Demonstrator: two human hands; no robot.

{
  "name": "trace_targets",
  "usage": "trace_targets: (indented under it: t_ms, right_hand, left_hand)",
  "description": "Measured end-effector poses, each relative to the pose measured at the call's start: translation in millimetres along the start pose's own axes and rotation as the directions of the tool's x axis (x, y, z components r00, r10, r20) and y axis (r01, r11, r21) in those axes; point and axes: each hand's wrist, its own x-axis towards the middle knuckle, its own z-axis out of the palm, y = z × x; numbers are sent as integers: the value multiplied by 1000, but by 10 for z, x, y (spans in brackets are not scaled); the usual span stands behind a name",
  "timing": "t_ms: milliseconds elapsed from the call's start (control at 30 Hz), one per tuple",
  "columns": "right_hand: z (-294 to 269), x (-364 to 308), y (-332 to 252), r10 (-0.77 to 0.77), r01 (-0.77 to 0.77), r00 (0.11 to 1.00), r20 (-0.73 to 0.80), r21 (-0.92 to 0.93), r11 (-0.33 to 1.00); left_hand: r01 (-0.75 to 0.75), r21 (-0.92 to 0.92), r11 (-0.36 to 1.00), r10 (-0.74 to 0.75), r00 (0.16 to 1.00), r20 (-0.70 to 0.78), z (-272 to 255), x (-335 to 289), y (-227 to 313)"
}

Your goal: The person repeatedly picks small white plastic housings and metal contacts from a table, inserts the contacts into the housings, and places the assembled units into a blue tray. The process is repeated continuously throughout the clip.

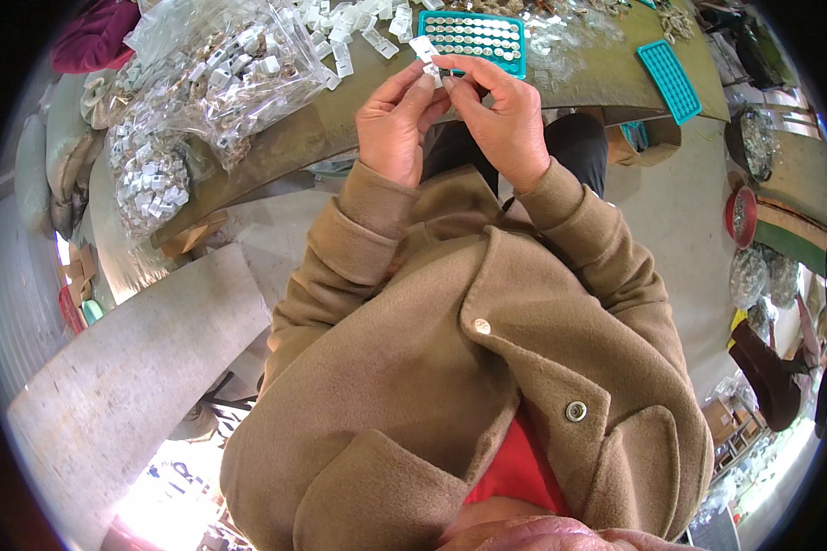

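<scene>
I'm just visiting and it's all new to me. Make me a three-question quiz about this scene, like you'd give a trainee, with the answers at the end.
1. True or false: the left hand lies flat on the table.
2. What sits in rows in the teal tray just beyond the hands?
3. Fill in the blank: the large clear plastic bag lies to the person's ____.

Key:
1. False. It is raised, with a small white plastic piece at its fingertips; the right hand is close beside it.
2. Round, silvery parts.
3. Left.
</scene>
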Motion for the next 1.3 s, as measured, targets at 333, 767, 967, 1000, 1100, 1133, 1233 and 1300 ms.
trace_targets:
  t_ms: [333,767,967,1000,1100,1133,1233,1300]
  right_hand:
    - [2,-13,85,227,-258,966,123,420,870]
    - [-96,155,74,326,-421,905,274,465,779]
    - [-13,98,106,341,-390,920,191,391,834]
    - [-23,101,118,343,-405,912,224,377,833]
    - [-21,78,132,354,-447,890,289,393,804]
    - [-21,72,134,364,-465,880,303,401,789]
    - [-24,56,143,366,-481,874,320,459,747]
    - [-32,49,155,386,-507,855,347,402,762]
  left_hand:
    - [-19,158,987,13,999,44,-93,48,54]
    - [-251,410,877,213,968,136,-53,76,49]
    - [-19,320,947,1,999,55,-21,57,57]
    - [23,366,930,-41,998,42,-43,60,97]
    - [94,445,891,-111,994,14,-96,82,199]
    - [99,462,881,-119,993,15,-103,79,214]
    - [115,480,870,-130,992,-2,-106,65,224]
    - [108,468,877,-115,993,-14,-98,52,204]
